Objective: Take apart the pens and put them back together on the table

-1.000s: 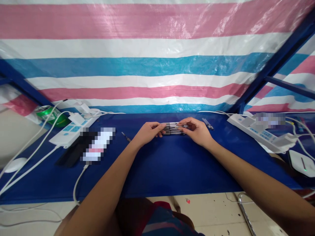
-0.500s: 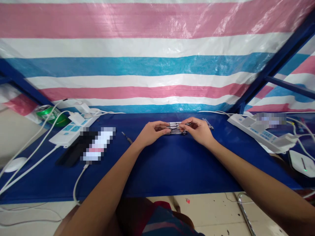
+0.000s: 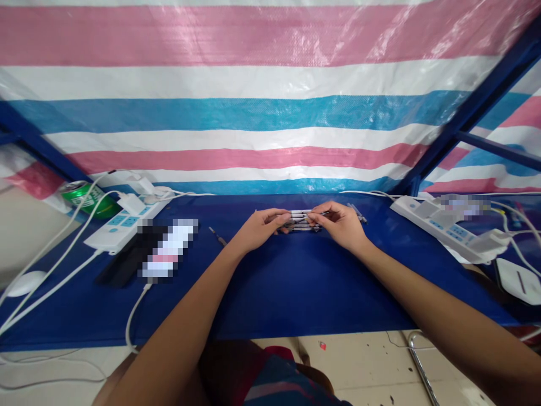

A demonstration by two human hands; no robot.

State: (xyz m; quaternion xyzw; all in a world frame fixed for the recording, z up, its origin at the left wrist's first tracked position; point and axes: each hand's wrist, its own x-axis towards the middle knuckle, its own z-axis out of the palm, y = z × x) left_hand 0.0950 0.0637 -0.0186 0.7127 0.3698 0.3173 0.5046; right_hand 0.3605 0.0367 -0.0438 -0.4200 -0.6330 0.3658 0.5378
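On the blue table [image 3: 287,282] my two hands hold a small bundle of clear pens [image 3: 300,220] between them. My left hand [image 3: 258,229] is closed on the bundle's left end, fingers curled around it. My right hand [image 3: 340,224] pinches the right end with thumb and fingers. The pens lie side by side, level, just above or on the table surface. A couple of loose pens [image 3: 357,212] lie just behind my right hand. A single thin pen part [image 3: 218,237] lies left of my left hand.
A white power strip [image 3: 122,224] with cables and a green can [image 3: 87,197] sit at the left, beside a dark flat device [image 3: 131,256]. Another power strip [image 3: 448,228] and a white box [image 3: 519,280] are at the right. A striped tarp forms the back wall.
My hands drew slightly closer together around the pen bundle and lifted a little; over the last half second almost nothing moved.
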